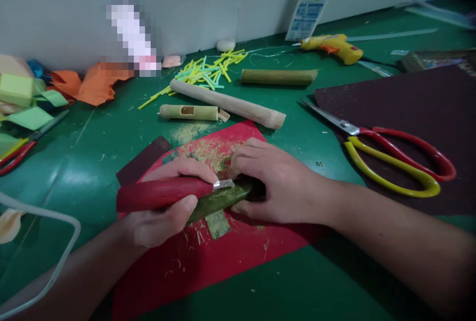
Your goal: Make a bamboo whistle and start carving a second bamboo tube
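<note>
My left hand is closed round a carving knife with a thick red handle. Its short metal blade rests on a green bamboo tube, near some pale scrapings. The far end of the tube is gripped by my right hand, with the thumb on the near side. Under both hands lies a red sheet, strewn with fine shavings. A flat green chip sits on the sheet just below the tube. My right fingers partly hide the tube's end.
Beyond the sheet lie a notched bamboo piece, a pale stick, another bamboo tube and yellow-green strips. Large scissors rest on dark paper at right. A yellow glue gun is near the wall.
</note>
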`<state>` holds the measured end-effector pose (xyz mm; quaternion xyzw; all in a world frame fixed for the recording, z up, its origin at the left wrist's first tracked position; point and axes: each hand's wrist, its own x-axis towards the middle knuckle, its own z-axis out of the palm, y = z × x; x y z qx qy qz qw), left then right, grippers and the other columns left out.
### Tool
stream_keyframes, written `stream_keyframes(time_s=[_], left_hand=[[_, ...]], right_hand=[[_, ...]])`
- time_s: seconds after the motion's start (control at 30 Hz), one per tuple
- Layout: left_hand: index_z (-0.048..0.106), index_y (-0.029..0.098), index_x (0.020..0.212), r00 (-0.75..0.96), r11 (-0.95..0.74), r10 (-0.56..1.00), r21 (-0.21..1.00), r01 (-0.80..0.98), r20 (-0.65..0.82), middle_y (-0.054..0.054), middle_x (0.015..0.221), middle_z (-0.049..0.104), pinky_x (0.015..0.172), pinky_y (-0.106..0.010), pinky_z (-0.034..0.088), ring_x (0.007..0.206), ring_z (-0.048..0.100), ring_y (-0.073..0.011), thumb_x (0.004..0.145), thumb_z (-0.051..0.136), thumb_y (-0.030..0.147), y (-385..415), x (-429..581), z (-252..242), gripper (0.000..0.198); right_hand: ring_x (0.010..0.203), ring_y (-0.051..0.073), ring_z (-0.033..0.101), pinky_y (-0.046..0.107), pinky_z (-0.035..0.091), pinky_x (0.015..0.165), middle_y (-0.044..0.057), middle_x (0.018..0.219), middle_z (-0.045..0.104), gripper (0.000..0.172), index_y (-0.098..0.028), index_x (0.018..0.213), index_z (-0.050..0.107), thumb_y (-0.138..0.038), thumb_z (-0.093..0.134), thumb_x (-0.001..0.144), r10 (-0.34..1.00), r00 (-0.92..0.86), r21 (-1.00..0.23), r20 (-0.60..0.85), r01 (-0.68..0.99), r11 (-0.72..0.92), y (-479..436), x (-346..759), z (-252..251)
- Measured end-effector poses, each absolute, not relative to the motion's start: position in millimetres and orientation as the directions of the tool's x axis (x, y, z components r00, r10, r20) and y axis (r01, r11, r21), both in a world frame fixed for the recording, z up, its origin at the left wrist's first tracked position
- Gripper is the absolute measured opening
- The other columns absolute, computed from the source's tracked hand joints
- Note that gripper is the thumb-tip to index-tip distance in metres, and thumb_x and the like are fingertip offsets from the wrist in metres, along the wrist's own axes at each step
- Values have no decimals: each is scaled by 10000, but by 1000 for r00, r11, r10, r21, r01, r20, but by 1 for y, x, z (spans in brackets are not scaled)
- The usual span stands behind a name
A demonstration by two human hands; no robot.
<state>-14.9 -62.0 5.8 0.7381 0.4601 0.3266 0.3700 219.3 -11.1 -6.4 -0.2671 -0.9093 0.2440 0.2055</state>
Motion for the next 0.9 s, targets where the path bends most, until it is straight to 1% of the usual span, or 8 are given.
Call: stream_keyframes(time_s=[0.07,0.13,0.23,0.33,0.47,0.63,0.77,0.9], left_hand=[[657,268,979,422,-357,888,852,383,182,-25,907,687,734,-323,530,774,629,-179,819,574,219,-61,-12,8,187],[664,273,953,435,-368,881,847,383,185,-12,880,692,753,-324,529,768,632,-172,783,614,167,-60,-7,9,207],[679,280,885,337,-289,930,863,415,149,15,836,694,697,-288,526,710,624,-144,759,654,167,-61,0,10,171],[685,276,828,250,-240,957,888,391,148,37,798,693,654,-252,514,680,616,-121,747,640,159,-61,4,10,149],[683,280,854,252,-209,961,899,384,116,49,828,693,700,-246,518,732,627,-119,750,641,148,-60,3,10,174],[684,273,883,311,-246,941,901,357,133,44,821,686,684,-246,520,720,625,-119,783,626,151,-61,-1,8,168],[690,257,879,296,-243,945,901,360,137,20,813,681,714,-284,531,731,621,-143,787,646,201,-60,-2,6,117],[689,254,873,281,-254,949,882,397,147,16,816,680,713,-286,530,721,614,-143,774,626,175,-60,-2,6,142]], right_hand=[[797,183,499,337,374,748,30,843,600,196,-194,826,594,-316,716,732,573,-779,-558,253,367,745,-11,220,-6],[817,186,502,340,377,767,33,860,607,190,-195,838,597,-306,711,736,567,-782,-563,258,355,746,-11,220,-7],[833,194,504,344,379,778,41,866,605,196,-189,856,610,-306,713,736,566,-787,-560,245,361,746,-10,220,-7],[813,194,501,346,376,764,45,853,599,212,-175,858,623,-320,717,736,571,-784,-551,243,373,747,-10,220,-7],[803,192,499,346,373,752,47,853,598,212,-172,857,627,-325,710,736,574,-783,-546,238,381,746,-10,219,-8],[812,191,510,351,374,772,43,851,601,186,-184,851,622,-310,700,740,566,-787,-556,246,363,747,-10,219,-8],[810,188,509,349,376,775,39,839,599,195,-173,848,627,-306,712,734,568,-785,-556,249,364,747,-10,219,-8],[811,189,502,347,374,771,38,842,596,227,-161,856,639,-323,729,724,570,-782,-551,252,369,749,-10,219,-8]])
